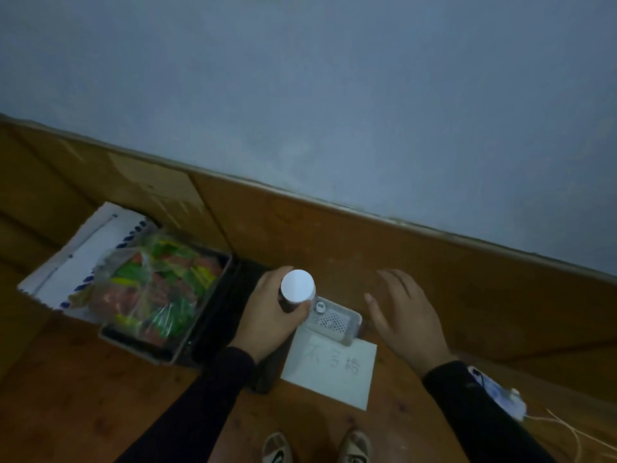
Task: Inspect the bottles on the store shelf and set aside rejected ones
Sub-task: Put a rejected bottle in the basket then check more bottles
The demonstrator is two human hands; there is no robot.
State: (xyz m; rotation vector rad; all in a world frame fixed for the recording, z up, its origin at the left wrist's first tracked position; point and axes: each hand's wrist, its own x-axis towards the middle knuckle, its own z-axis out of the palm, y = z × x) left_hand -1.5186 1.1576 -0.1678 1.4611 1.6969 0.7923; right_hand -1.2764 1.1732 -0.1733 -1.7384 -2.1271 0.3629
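Observation:
My left hand [267,315] is wrapped around a dark bottle with a white cap [297,286], held upright just left of a small white perforated tray [334,320]. The tray stands on the wooden floor above a white paper sign [330,372] with handwritten characters. A small round white object [320,308] lies in the tray's near-left corner. My right hand [404,315] hovers to the right of the tray, fingers spread, holding nothing. No store shelf is in view.
A dark box [207,312] holding a clear bag of colourful packets [157,289] sits left of my left hand, with white papers [80,262] behind it. A grey wall [334,95] rises beyond the wooden skirting. My shoes [317,446] show at the bottom edge.

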